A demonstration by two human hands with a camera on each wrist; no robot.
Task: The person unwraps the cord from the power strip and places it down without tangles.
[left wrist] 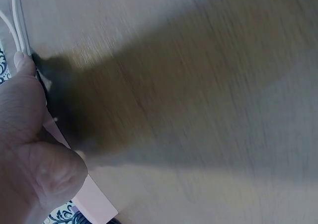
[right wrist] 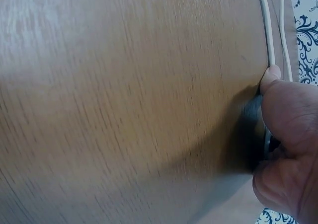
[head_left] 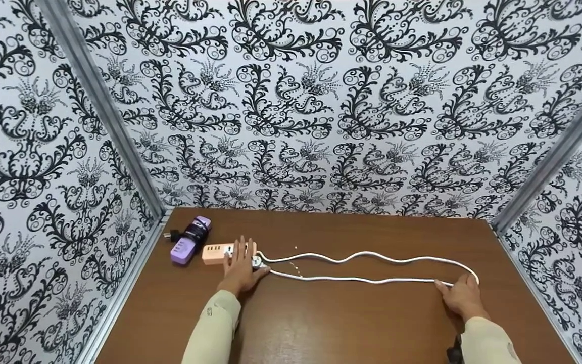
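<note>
A peach power strip (head_left: 213,254) lies on the brown table with my left hand (head_left: 240,270) resting across its right part. The fingers stretch over its top, and the thumb lies beside a white plug (head_left: 257,261) at the strip's end. From there a white cord (head_left: 367,253) runs right in two roughly parallel lines and bends back on itself. At that bend my right hand (head_left: 464,297) holds the cord, its thumb along the front line. In the right wrist view the thumb (right wrist: 271,75) lies on the cord; the other fingers are hidden behind the hand.
A purple power strip (head_left: 184,250) wrapped in its black cord lies at the table's back left, its black plug (head_left: 171,235) pointing left. Patterned wall panels (head_left: 321,126) enclose the back and both sides of the table (head_left: 341,323). Grey metal posts (head_left: 104,108) stand at the corners.
</note>
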